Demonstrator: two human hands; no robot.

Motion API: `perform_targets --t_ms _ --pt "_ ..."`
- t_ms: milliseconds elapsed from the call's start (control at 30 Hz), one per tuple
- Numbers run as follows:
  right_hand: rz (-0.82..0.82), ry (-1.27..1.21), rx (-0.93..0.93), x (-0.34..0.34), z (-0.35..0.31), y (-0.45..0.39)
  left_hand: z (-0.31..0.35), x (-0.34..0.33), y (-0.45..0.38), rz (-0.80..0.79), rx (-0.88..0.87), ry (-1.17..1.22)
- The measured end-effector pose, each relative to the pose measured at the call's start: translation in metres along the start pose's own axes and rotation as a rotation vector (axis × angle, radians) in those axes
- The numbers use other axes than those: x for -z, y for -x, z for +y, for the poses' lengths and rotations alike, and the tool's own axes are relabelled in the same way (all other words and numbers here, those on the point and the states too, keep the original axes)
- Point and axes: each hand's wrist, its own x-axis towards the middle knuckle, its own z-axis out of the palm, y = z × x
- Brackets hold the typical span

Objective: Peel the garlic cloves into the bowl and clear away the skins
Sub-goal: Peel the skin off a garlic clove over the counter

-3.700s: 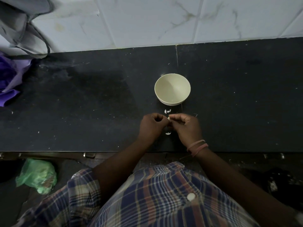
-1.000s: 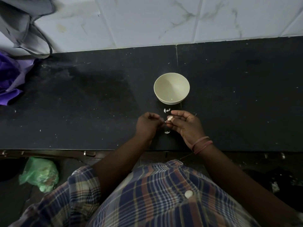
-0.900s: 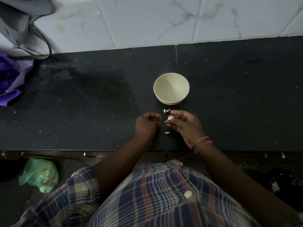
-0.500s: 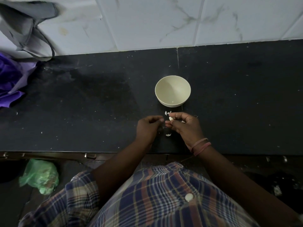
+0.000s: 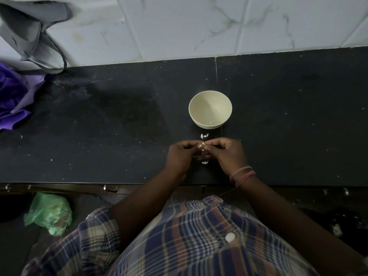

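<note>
Black stone makes up the surface (image 5: 119, 126) that fills the middle band of the head view, and on it, just right of centre, stands a cream bowl (image 5: 210, 109) that looks empty but for one tiny speck near its bottom. Directly below the bowl in the frame the left hand (image 5: 180, 156) and the right hand (image 5: 227, 154) meet, knuckles up, fingers curled and pinching a pale garlic clove (image 5: 201, 145) between the fingertips. How much skin is left on it is too small to tell. A few white skin flakes (image 5: 204, 136) lie between hands and bowl, and another skin piece (image 5: 204, 162) lies under the hands.

The clove is small and likely slick, so a hard pull on the skin could shoot it out of the pinch onto the surface or over the near edge to the floor. Loose skins are light; a careless sweep of a wrist could scatter them or flick one into the bowl.
</note>
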Motion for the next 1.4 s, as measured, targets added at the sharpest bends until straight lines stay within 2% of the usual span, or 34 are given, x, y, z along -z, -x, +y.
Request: perform_targets --t_ms 267,367,500,600,667,733,833,900,1033,1167,1400 --pt "-0.003 0.058 -0.110 0.000 -0.005 -0.002 -0.004 0.000 -0.001 -0.014 -0.086 -0.141" --pt "0.020 0.040 -0.196 -0.004 -0.005 -0.006 -0.003 -0.001 0.000 -0.046 -0.027 -0.037" --pt "0.047 -0.159 -0.291 -0.007 -0.006 -0.007 -0.001 -0.006 0.001 -0.130 0.106 0.186" --pt "0.089 -0.246 -0.239 -0.002 -0.010 -0.005 -0.001 -0.004 -0.001 -0.122 0.168 0.234" --pt "0.122 -0.216 -0.199 0.002 -0.008 -0.007 -0.002 -0.002 -0.003 -0.091 0.190 0.239" --pt "0.122 -0.066 -0.089 0.004 -0.003 -0.009 -0.004 -0.001 -0.005 -0.078 0.199 0.259" --pt "0.086 0.324 0.131 0.002 0.001 -0.006 -0.002 -0.002 -0.006 -0.085 0.190 0.292" --pt "0.120 0.422 0.211 0.001 0.002 -0.005 0.001 -0.002 -0.004 -0.081 0.188 0.303" --pt "0.160 0.283 0.184 -0.001 0.000 -0.008 0.005 -0.001 -0.002 -0.059 0.190 0.328" --pt "0.145 0.393 0.320 -0.004 -0.001 -0.007 0.006 0.000 -0.002 -0.048 0.182 0.343" --pt "0.081 0.256 0.205 -0.011 -0.005 -0.007 0.012 0.001 0.001 -0.068 0.112 0.352"
